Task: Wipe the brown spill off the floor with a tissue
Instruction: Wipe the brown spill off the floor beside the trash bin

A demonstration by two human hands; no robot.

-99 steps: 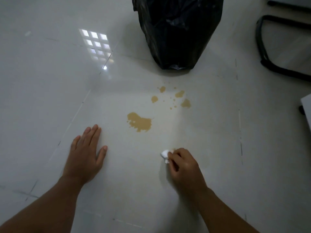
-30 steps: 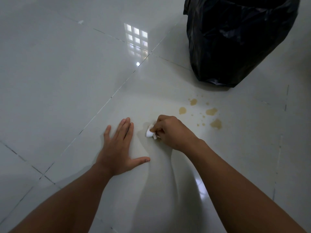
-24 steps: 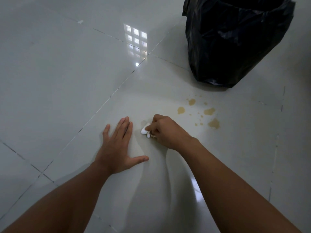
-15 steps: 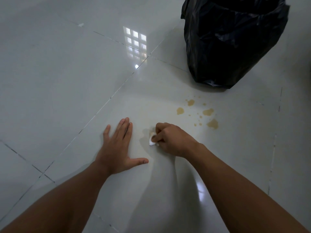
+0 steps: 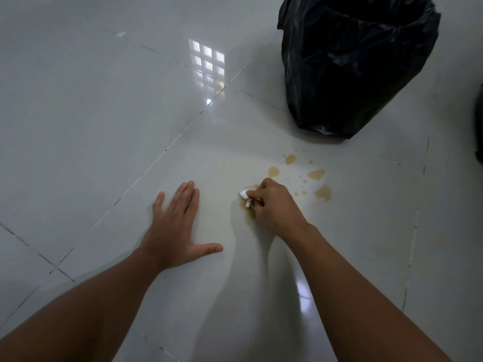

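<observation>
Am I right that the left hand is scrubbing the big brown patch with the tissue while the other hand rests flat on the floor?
Not quite: in the head view the right hand grips the tissue on the brown patch; the left hand lies flat on the floor.

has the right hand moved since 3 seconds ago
Yes. The right hand with the tissue has gone forward onto the big spill, closer to the small brown drops.

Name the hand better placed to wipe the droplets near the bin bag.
Right. The right hand already holds the tissue beside the droplets; the left hand lies flat, empty, farther away.
</observation>
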